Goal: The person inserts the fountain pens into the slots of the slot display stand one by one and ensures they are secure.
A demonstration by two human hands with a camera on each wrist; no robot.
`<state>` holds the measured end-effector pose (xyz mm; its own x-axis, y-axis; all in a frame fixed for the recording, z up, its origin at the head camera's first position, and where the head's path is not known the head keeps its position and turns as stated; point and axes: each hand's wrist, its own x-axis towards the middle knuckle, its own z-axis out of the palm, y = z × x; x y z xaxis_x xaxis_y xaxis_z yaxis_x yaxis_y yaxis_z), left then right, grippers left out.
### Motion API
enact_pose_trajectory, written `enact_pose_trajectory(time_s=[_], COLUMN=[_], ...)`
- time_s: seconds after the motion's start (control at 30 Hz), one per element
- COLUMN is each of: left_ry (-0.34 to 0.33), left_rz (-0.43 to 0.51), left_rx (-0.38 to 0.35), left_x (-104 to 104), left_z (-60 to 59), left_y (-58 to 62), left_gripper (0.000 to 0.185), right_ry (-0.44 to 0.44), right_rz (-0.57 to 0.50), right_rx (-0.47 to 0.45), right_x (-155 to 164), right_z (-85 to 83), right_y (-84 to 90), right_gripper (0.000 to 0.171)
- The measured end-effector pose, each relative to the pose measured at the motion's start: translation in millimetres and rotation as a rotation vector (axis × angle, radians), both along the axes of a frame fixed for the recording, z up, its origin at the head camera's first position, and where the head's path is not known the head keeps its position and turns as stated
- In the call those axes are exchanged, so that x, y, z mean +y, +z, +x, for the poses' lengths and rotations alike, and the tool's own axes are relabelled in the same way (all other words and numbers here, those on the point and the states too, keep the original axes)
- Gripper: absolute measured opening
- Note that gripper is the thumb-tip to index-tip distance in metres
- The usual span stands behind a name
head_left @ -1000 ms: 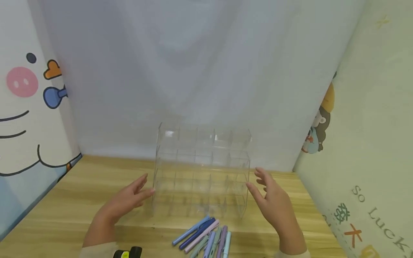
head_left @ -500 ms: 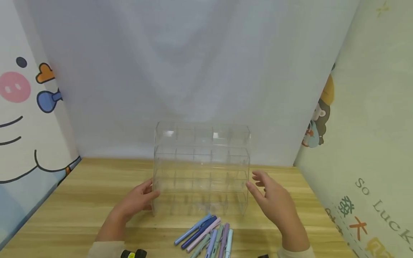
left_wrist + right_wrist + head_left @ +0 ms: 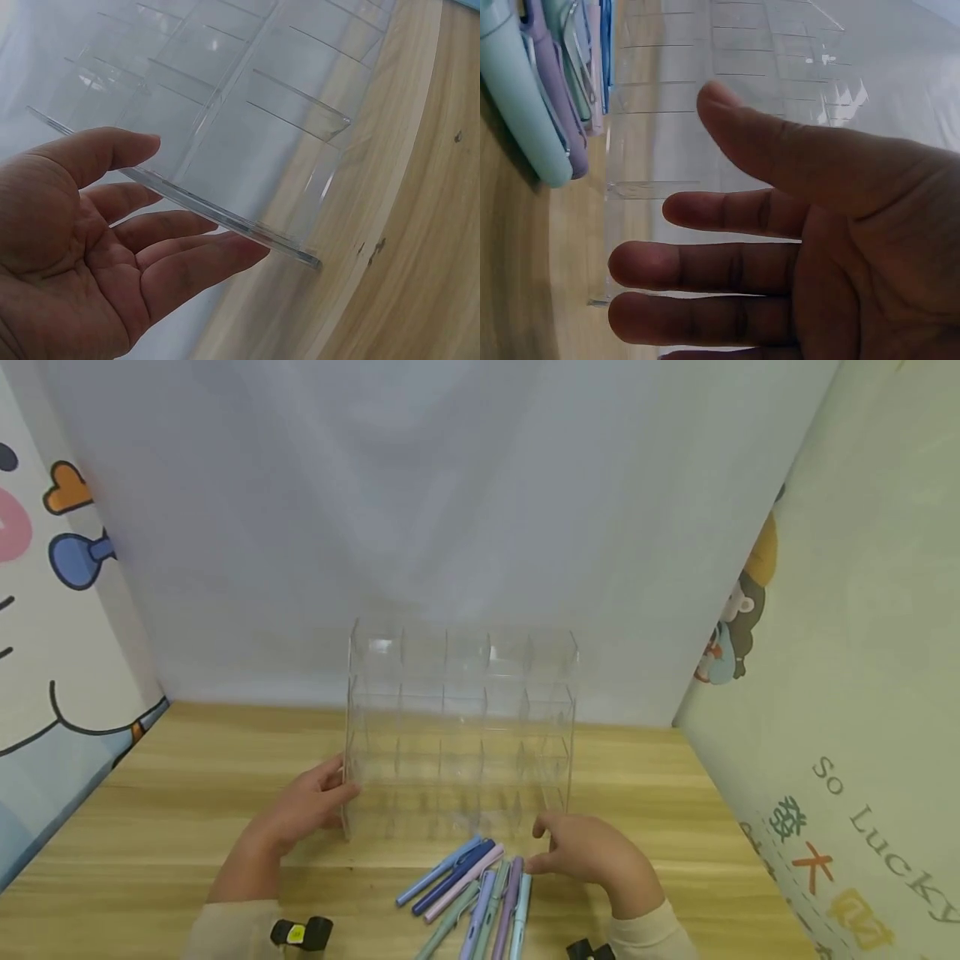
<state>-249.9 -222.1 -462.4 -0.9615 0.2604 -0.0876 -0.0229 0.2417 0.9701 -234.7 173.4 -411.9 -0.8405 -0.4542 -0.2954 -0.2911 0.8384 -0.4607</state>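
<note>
A clear acrylic organizer point(image 3: 461, 768) with several tiers of compartments stands upright on the table. At its left side panel is my left hand point(image 3: 307, 802), its thumb over the edge and its fingertips along the outer face. It holds the panel loosely between them, as the left wrist view shows. My right hand point(image 3: 592, 852) is low by the organizer's front right corner, holding nothing, its thumb tip right by the cap end of a light teal pen point(image 3: 521, 910). Beside that pen lies a purple pen point(image 3: 510, 902), among several blue, pink and green ones.
The pen pile lies on the wooden table point(image 3: 187, 793) just in front of the organizer. A pale cloth point(image 3: 450, 510) hangs behind it. Printed walls stand on both sides, with a pig figure on the left wall point(image 3: 45, 643) and lettering on the right.
My left hand has moved right onto the organizer's side panel. My right hand has left the organizer's right side and come down and inward to the pens. The head view has shifted slightly.
</note>
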Motion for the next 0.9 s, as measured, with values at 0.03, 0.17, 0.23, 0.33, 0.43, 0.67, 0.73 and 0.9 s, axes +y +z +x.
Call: enact_pose_trajectory(time_s=[0.03, 0.17, 0.23, 0.33, 0.43, 0.67, 0.73, 0.9], left_ry=[-0.002, 0.002, -0.002, -0.008, -0.007, -0.010, -0.005, 0.004], left_rz=[-0.006, -0.018, -0.019, -0.016, -0.028, -0.070, -0.068, -0.059], left_rx=[0.002, -0.001, 0.001, 0.007, 0.013, 0.006, -0.002, -0.025], left_x=[-0.3, -0.9, -1.2, -1.4, -1.6, -1.1, -1.1, -1.0], left_z=[-0.2, -0.1, 0.4, 0.9, 0.0, -1.5, -0.9, 1.7], left_y=[0.3, -0.5, -0.3, 0.7, 3.3, 9.8, 8.9, 5.0], left_gripper=[0.070, 0.069, 0.070, 0.070, 0.070, 0.075, 0.077, 0.081], right_ry=[0.000, 0.003, 0.010, 0.044, 0.082, 0.116, 0.116, 0.077], right_rz=[0.023, 0.070, 0.076, 0.083, 0.092, 0.153, 0.150, 0.120], right_rx=[0.003, 0.006, 0.004, -0.002, -0.011, 0.034, 0.049, 0.067], right_x=[-2.4, -7.6, -8.9, -9.1, -8.2, -8.8, -10.8, -13.4], right_z=[-0.5, -2.0, -2.0, -1.3, -0.6, 0.1, 1.8, 6.7], right_y=[-2.4, -8.6, -10.7, -13.6, -16.9, -30.0, -35.1, -42.5], right_gripper=[0.045, 0.043, 0.044, 0.046, 0.047, 0.049, 0.050, 0.045])
